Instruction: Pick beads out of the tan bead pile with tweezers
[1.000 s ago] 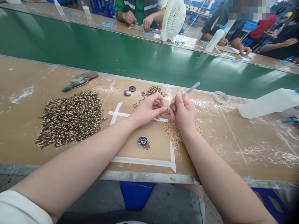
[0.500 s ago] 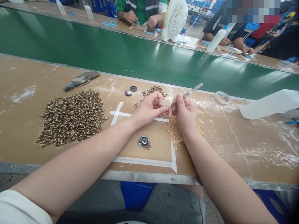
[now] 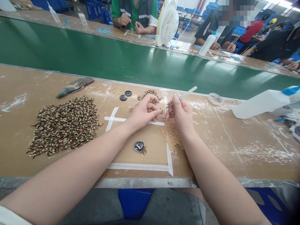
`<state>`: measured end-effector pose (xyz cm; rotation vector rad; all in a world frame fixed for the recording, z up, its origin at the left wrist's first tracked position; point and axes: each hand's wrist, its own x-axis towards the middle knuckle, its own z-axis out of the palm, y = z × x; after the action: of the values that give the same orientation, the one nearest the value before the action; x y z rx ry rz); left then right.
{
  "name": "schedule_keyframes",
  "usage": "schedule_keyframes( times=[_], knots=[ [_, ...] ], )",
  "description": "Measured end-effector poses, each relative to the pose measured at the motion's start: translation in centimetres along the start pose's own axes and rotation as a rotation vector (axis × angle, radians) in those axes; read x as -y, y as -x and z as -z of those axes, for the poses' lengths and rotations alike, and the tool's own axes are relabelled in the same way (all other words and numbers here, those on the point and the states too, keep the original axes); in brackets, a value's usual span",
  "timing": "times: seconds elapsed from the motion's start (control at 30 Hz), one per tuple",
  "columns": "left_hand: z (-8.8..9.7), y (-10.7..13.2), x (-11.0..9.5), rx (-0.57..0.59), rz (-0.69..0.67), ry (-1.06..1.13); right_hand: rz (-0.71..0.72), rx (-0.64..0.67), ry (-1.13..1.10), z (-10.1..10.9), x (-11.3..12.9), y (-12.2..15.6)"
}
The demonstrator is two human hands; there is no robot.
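Observation:
My left hand (image 3: 143,113) is closed in a pinch, with a small dark-and-cream piece (image 3: 161,110) at its fingertips. Tweezers (image 3: 188,92) are gripped in my right hand (image 3: 182,114), their flat metal end pointing up and away to the right. A narrow gap lies between the tweezers' tip and my left fingertips. Below my right hand spreads a heap of small tan beads (image 3: 170,134), partly covered by it. Behind my left hand is a small pile of dark-and-cream pieces (image 3: 150,93). Nearer me sits a shallow round dish (image 3: 139,146) with something dark and glossy inside.
A large heap of dark-and-cream pieces (image 3: 65,125) covers the left. White tape (image 3: 140,167) frames the dish. Farther back lie a camouflage cloth pouch (image 3: 76,86), two dark discs (image 3: 123,97) and a tape roll (image 3: 215,98). A white bottle (image 3: 260,104) lies right. Co-workers sit beyond the green belt (image 3: 98,59).
My fingertips, touching or nearly so before, have moved slightly apart, and the tweezers' tip is off my left fingers. The whole view has shifted a little.

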<state>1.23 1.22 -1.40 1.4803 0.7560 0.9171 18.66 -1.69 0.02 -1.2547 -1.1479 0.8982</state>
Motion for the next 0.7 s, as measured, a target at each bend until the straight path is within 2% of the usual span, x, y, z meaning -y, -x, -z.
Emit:
schedule_keyframes(
  times=[0.1,0.2,0.37,0.57,0.7],
  knots=[
    [0.6,0.2,0.1,-0.045,-0.006,-0.242,0.049,-0.072,0.100,1.6,0.2,-1.1],
    [1.1,0.4,0.2,-0.085,-0.072,-0.503,0.084,-0.086,0.343,3.3,0.1,-2.2],
    [1.6,0.5,-0.1,-0.119,-0.140,-0.749,0.053,0.064,0.628,4.0,-0.5,-2.7],
    [1.8,0.4,-0.4,-0.152,-0.198,-0.849,0.078,0.174,0.725,3.3,-1.0,-2.2],
    [1.6,0.3,-0.2,-0.198,-0.188,-0.745,0.065,0.212,0.742,2.9,-1.0,-2.1]
  ],
)
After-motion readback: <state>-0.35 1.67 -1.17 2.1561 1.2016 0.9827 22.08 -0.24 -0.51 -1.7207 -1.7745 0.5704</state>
